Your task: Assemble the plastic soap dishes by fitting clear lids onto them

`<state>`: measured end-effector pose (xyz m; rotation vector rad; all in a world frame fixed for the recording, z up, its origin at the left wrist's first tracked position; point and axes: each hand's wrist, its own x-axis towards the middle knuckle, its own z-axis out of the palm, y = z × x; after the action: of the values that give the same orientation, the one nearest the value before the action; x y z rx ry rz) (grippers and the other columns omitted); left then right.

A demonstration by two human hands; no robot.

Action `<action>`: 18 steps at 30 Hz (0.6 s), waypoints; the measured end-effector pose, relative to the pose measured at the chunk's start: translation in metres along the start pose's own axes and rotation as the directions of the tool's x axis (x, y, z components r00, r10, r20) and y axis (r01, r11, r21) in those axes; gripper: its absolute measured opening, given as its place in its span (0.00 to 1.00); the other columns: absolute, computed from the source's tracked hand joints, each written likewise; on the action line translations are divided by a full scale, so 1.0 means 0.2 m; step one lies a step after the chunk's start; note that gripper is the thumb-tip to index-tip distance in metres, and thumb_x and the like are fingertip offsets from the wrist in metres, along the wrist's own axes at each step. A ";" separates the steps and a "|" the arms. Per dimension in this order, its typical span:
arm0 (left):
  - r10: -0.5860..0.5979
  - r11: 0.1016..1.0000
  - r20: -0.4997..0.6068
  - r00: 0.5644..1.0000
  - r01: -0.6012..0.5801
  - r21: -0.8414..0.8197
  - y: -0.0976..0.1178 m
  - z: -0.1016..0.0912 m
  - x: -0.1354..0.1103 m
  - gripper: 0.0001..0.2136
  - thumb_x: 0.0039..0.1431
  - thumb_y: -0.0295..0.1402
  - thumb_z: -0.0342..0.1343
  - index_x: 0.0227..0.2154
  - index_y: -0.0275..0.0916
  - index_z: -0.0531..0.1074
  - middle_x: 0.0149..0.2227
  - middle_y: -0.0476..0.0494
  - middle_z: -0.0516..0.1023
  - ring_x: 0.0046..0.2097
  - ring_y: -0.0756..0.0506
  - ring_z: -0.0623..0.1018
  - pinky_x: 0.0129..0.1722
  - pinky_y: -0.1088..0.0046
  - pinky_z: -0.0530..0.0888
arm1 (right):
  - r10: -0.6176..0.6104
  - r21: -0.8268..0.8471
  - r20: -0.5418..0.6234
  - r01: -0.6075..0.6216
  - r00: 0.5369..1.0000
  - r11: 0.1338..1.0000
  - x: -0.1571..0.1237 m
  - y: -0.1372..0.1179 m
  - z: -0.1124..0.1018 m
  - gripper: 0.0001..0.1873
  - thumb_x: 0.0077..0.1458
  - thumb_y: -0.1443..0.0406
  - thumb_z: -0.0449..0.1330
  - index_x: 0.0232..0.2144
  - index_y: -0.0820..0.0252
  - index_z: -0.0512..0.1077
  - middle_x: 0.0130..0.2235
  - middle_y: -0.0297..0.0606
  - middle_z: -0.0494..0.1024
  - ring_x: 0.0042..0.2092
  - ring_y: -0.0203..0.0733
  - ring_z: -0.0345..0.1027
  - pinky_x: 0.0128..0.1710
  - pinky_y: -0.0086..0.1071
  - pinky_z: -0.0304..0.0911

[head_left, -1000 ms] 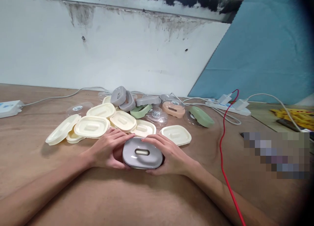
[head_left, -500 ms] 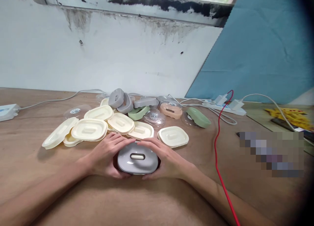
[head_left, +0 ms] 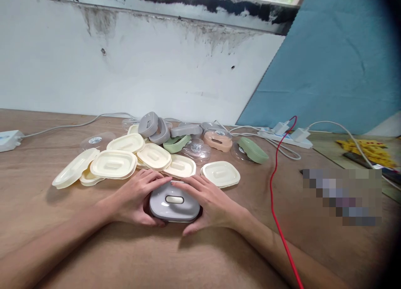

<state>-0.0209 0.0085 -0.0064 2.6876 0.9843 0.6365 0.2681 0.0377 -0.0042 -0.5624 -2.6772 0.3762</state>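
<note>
A rounded grey plastic cover (head_left: 175, 209) sits on the table between my hands. A pale cream bar shows in its middle slot, and a thin light rim is visible along its lower edge. My left hand (head_left: 136, 199) curves round its left side, fingers over the far edge and thumb low at the front. Round the right side wraps my right hand (head_left: 211, 203), with its fingertips on the top far edge and its thumb a little off the front. Just beyond lie cream oval plates (head_left: 114, 163) with raised centre ridges, in a loose heap. Another cream plate (head_left: 221, 173) lies beyond my right hand.
Behind the plates are grey covers (head_left: 148, 125), a green cover (head_left: 253, 150), a peach cover (head_left: 217, 141) and clear plastic shells (head_left: 196, 151). A red cable (head_left: 275, 205) crosses the right side. A white power strip (head_left: 294, 139) stands near the wall (head_left: 156, 72).
My right thumb has moved away from the front edge of the grey cover, opening a small gap. The cover stays in nearly the same place; the view has shifted slightly.
</note>
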 end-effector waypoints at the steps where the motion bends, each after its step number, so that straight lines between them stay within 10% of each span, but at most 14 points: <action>1: 0.008 1.000 0.004 1.000 -0.008 0.003 0.00 0.00 0.00 0.51 0.46 0.57 0.72 0.69 0.43 0.59 0.58 0.34 0.73 0.55 0.31 0.74 0.56 0.52 0.70 | -0.027 -0.007 -0.006 0.027 1.000 1.000 0.00 0.01 -0.01 0.55 0.51 0.36 0.67 0.70 0.58 0.59 0.63 0.53 0.72 0.58 0.59 0.68 0.58 0.51 0.65; 4: 0.035 0.999 -0.009 0.999 -0.035 0.001 -0.02 0.00 -0.01 0.51 0.49 0.61 0.69 0.71 0.42 0.59 0.58 0.33 0.72 0.56 0.31 0.73 0.57 0.50 0.71 | -0.032 -0.073 -0.131 0.023 0.991 0.997 -0.02 0.06 -0.04 0.42 0.63 0.37 0.57 0.64 0.61 0.66 0.58 0.53 0.75 0.56 0.57 0.70 0.55 0.49 0.67; 9: 0.037 0.999 -0.017 0.999 -0.037 -0.031 -0.03 0.01 -0.02 0.45 0.56 0.58 0.66 0.72 0.44 0.58 0.58 0.32 0.71 0.57 0.31 0.72 0.57 0.50 0.72 | 0.278 -0.242 -0.354 -0.374 0.893 0.895 -0.06 0.23 -0.13 0.26 0.73 0.48 0.48 0.58 0.59 0.69 0.63 0.54 0.71 0.64 0.59 0.64 0.61 0.53 0.61; 14: 0.030 0.997 -0.011 0.999 -0.031 -0.072 -0.02 0.02 -0.01 0.45 0.58 0.57 0.65 0.73 0.45 0.56 0.59 0.32 0.70 0.57 0.31 0.72 0.57 0.50 0.73 | 0.419 -0.308 -0.164 -0.450 0.893 0.838 -0.06 0.37 -0.15 0.37 0.73 0.44 0.42 0.75 0.52 0.50 0.77 0.47 0.49 0.76 0.59 0.43 0.72 0.60 0.43; 18: 0.025 0.996 -0.014 1.000 -0.026 -0.080 -0.02 0.02 -0.01 0.45 0.58 0.56 0.66 0.73 0.46 0.56 0.59 0.32 0.70 0.58 0.31 0.72 0.58 0.49 0.73 | 0.438 -0.306 -0.137 -0.459 0.888 0.834 -0.05 0.40 -0.14 0.38 0.72 0.42 0.43 0.76 0.49 0.46 0.74 0.47 0.57 0.74 0.60 0.50 0.71 0.64 0.42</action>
<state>-0.0235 0.0103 -0.0123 2.6332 0.9087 0.6840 0.3144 0.1089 -0.0081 -1.2968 -2.5380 0.0201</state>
